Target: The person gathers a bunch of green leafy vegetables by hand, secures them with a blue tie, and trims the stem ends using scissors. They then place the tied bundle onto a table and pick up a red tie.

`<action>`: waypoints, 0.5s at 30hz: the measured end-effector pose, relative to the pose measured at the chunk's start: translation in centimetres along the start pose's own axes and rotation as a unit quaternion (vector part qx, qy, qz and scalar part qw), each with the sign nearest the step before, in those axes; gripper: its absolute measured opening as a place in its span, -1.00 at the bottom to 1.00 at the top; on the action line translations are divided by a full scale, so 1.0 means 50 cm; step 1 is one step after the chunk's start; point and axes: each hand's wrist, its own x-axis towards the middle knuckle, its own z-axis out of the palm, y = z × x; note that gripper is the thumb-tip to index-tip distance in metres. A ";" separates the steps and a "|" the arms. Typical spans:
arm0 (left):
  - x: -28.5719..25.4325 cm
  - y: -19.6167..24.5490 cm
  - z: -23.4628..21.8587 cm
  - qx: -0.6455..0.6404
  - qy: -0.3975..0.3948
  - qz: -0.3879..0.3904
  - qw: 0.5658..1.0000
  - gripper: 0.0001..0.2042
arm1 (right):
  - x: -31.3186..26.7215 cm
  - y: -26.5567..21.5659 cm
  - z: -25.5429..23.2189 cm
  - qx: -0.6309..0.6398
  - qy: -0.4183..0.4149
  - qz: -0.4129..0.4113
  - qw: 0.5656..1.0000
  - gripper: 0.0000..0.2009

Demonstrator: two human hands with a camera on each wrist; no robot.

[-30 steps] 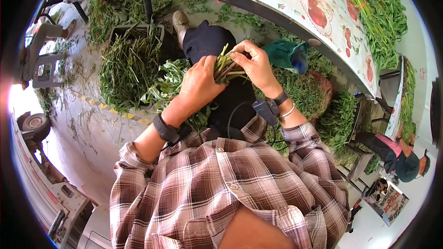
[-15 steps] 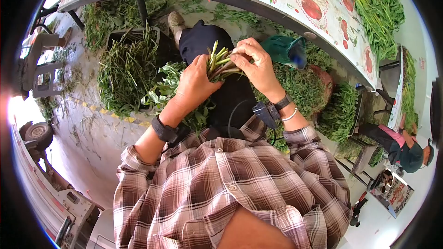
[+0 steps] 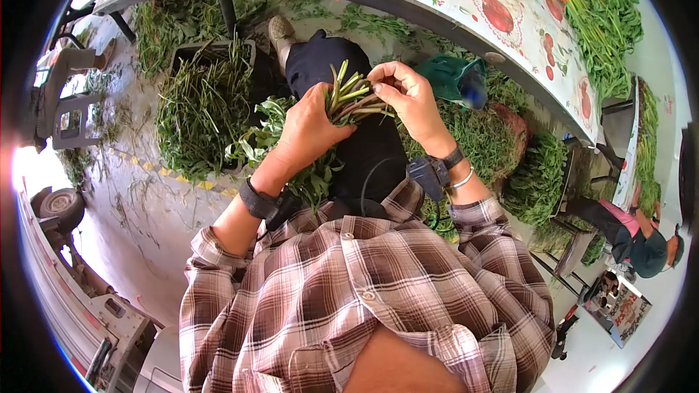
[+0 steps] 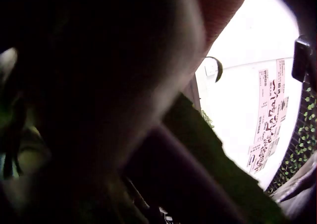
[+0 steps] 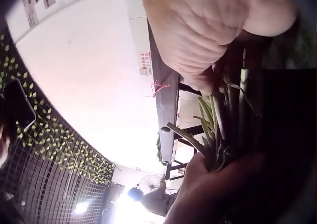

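Note:
A bunch of leafy greens [image 3: 351, 96] is held over the lap, its cut stem ends up and its leaves [image 3: 273, 127] hanging to the left. My left hand [image 3: 312, 127] grips the bunch round the stems. At the stem ends, the thumb and fingers of my right hand [image 3: 413, 105] pinch a stem. From the right wrist view, the stems [image 5: 215, 122] stand between the right fingers above and the left hand [image 5: 200, 192] below. The left wrist view is mostly dark, with a dark green leaf [image 4: 213, 154] crossing it.
Cut greens fill a dark crate [image 3: 251, 51] at the left. A table [image 3: 444, 11] with a fruit-print cloth runs across the front, bearing more greens [image 3: 597, 25]. Beneath it lie a green bag [image 3: 444, 84] and heaped greens [image 3: 473, 142]. Another person [image 3: 641, 240] sits at far right.
The stem ends fan out more above my left hand than a second ago. My right hand has shifted slightly right and stays at the stems.

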 end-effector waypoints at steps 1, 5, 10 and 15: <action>0.001 -0.002 0.001 -0.002 0.000 0.002 1.000 -0.45 | 0.001 0.004 -0.003 -0.014 -0.004 -0.009 1.000 -0.90; 0.001 -0.007 0.003 -0.010 -0.002 0.015 1.000 -0.45 | 0.005 -0.011 -0.001 -0.193 -0.033 -0.102 0.975 -0.85; 0.001 -0.009 0.010 0.012 0.009 0.021 1.000 -0.44 | 0.009 -0.040 0.011 -0.256 -0.080 -0.139 0.953 -0.83; 0.001 -0.010 0.017 0.015 0.013 0.023 1.000 -0.43 | 0.020 -0.033 0.002 -0.303 -0.116 -0.144 0.935 -0.81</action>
